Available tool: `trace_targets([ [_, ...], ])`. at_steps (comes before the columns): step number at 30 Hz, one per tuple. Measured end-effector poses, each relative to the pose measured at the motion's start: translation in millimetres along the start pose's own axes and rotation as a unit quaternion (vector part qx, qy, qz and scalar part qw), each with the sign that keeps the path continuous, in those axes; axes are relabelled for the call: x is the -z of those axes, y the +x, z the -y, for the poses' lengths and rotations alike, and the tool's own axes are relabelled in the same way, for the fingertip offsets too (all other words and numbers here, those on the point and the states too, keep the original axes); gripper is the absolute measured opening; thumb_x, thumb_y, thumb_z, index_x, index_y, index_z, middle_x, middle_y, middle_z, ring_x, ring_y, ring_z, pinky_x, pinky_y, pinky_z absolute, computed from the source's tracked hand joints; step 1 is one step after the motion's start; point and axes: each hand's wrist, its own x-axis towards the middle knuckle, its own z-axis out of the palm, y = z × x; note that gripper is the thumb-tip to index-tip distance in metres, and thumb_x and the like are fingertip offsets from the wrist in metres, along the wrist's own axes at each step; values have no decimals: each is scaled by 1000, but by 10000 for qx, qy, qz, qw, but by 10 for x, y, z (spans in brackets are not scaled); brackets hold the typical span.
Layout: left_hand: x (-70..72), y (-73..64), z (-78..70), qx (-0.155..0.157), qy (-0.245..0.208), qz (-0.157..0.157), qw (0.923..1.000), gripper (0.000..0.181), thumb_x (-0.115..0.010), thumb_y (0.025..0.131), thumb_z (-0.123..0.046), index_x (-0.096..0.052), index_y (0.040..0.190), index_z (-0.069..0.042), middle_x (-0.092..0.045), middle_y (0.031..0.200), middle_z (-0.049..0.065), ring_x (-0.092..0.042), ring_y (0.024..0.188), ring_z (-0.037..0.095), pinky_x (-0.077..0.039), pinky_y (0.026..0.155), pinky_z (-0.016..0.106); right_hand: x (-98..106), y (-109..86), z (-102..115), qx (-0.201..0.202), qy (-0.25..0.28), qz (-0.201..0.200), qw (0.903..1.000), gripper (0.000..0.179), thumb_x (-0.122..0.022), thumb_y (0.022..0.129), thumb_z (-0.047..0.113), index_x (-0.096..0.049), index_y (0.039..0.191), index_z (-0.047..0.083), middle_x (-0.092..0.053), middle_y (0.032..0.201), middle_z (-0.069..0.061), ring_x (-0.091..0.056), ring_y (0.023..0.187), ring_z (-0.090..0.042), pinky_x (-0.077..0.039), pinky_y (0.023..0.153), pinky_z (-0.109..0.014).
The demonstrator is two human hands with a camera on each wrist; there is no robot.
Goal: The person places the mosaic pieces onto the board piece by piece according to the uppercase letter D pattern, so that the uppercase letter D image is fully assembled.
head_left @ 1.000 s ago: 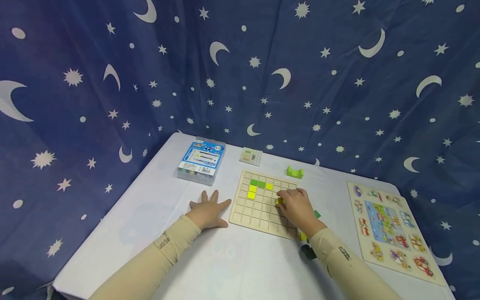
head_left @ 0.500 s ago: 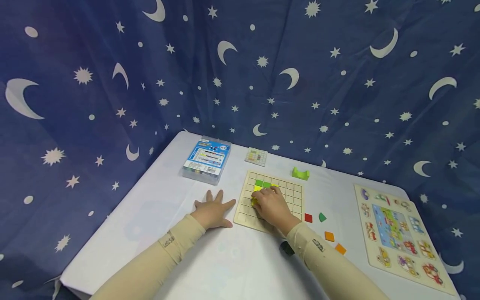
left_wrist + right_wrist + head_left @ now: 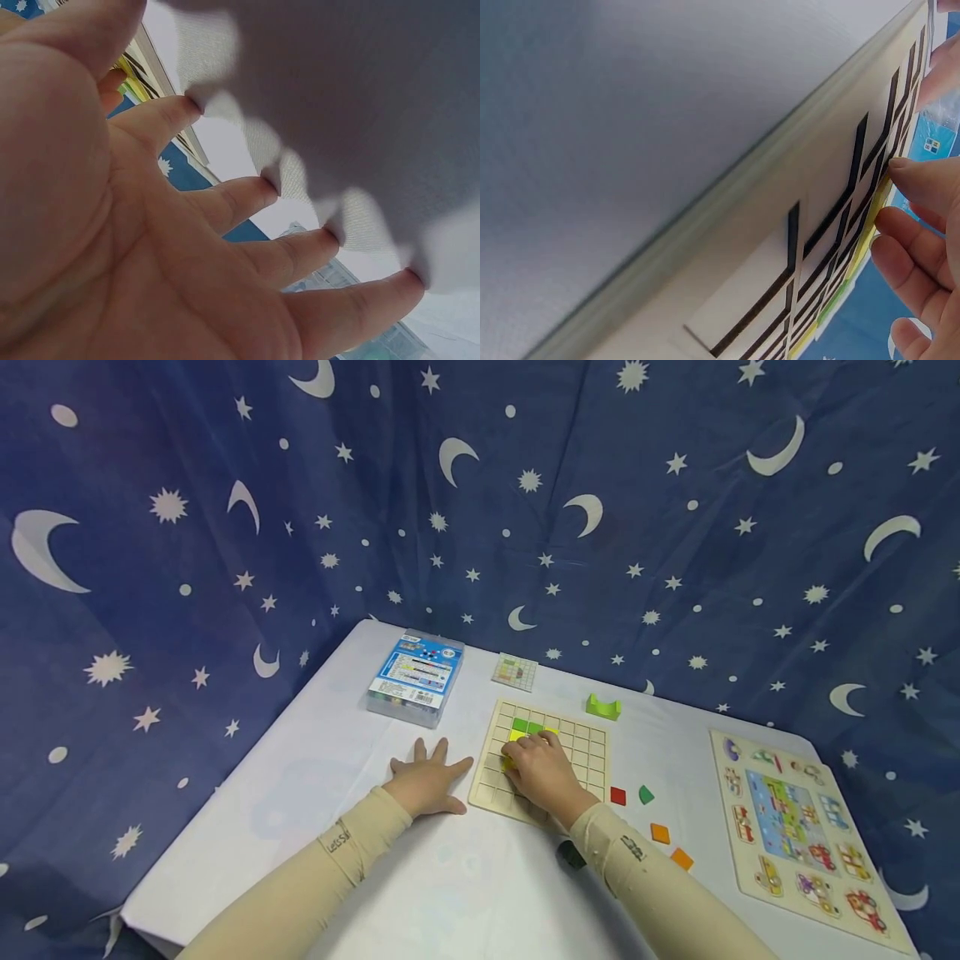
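My right hand (image 3: 546, 774) is over the wooden grid board (image 3: 483, 795), its thumb and fingertips pinching a yellow tile (image 3: 508, 764) down at the board's surface. In the right wrist view, the thumb and curled fingers of that hand (image 3: 930, 217) meet at the yellow edge above the dark grid grooves. Green tiles (image 3: 527, 727) and another yellow tile (image 3: 518, 736) lie in the cells just beyond; the hand partly covers this group. Left of the board, my left hand (image 3: 426, 785) rests on the white table with its fingers spread, holding nothing.
A clear box with a blue label (image 3: 416, 672), a small pattern card (image 3: 515, 672) and a green holder (image 3: 603, 707) stand behind. Right of the board lie a red tile (image 3: 618, 796), a green piece (image 3: 646, 794), orange tiles (image 3: 660, 833) and a picture puzzle board (image 3: 735, 852).
My right hand has carried the yellow tile left across the board, then stayed there. Red, green and orange pieces have come into view at right. The left hand stays put; the head view shifted slightly.
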Motion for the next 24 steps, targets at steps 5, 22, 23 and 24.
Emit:
trace_targets([
  [5, 9, -5, -22, -38, -28, -34, 10000, 81, -74, 81, -54, -44, 150, -26, -27, 159, 24, -18, 140, 61, -31, 91, 83, 10, -23, -25, -48, 46, -95, 9999, 24, -78, 86, 23, -71, 107, 15, -73, 103, -1, -66, 99, -21, -40, 104, -47],
  [22, -21, 20, -16, 44, -95, 29, 9999, 82, -74, 80, -54, -44, 151, -26, -25, 159, 26, -17, 140, 63, -28, 91, 84, 183, -483, -597, -634, -2, -289, 9976, 31, -82, 82, 20, -70, 109, 13, -73, 102, -3, -67, 99, -24, -40, 103, -54],
  [23, -16, 16, -16, 51, -108, 40, 9999, 82, -74, 80, -54, -44, 151, -26, -25, 159, 26, -16, 140, 63, -28, 91, 84, 199, -539, -662, -677, -19, -293, 9973, 31, -82, 82, 20, -70, 109, 12, -73, 103, -4, -67, 98, -25, -40, 102, -55],
  [24, -12, 14, -16, 59, -128, 47, 9999, 82, -74, 80, -54, -44, 151, -25, -25, 159, 26, -16, 140, 63, -28, 91, 84, 217, -597, -731, -733, -29, -270, 9969, 31, -82, 82, 20, -70, 109, 12, -73, 102, -4, -67, 98, -25, -40, 102, -55],
])
